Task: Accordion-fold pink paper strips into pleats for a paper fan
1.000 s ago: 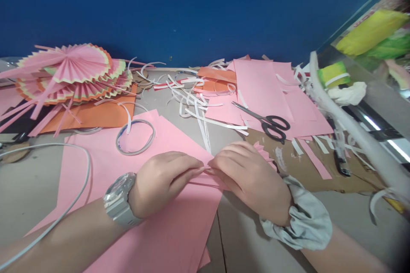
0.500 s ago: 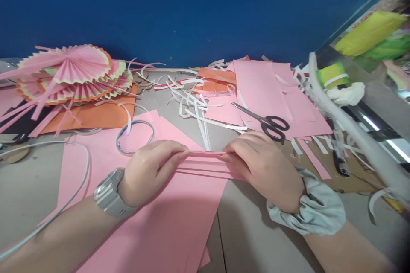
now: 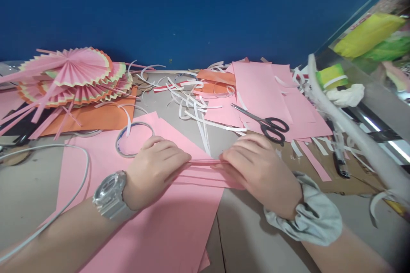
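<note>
A pleated pink paper [image 3: 203, 172] stretches between my two hands, its narrow folds stacked along the far edge. My left hand [image 3: 155, 172], with a clear watch on the wrist, pinches the left end. The right end is pinched by my right hand [image 3: 261, 170], which has a pale scrunchie at its wrist. Both thumbs are mostly hidden under the fingers. Beneath lies a large pink sheet [image 3: 153, 226]. A roll of tape [image 3: 119, 147] rests on pink paper just beyond my left hand. Black-handled scissors [image 3: 272, 129] lie open beyond my right hand.
Pleated paper rosettes [image 3: 80, 68] sit on an orange sheet [image 3: 89, 118] at the back left. White paper strips [image 3: 195, 106] are scattered at the back middle, beside stacked pink sheets [image 3: 259, 89]. A cutter [image 3: 341, 164] lies at right; a white cable [image 3: 83, 170] curves at left.
Both hands have moved slightly nearer with the pleated paper. My left fingers have rolled over its edge and look flatter, and the watch has turned more face-up.
</note>
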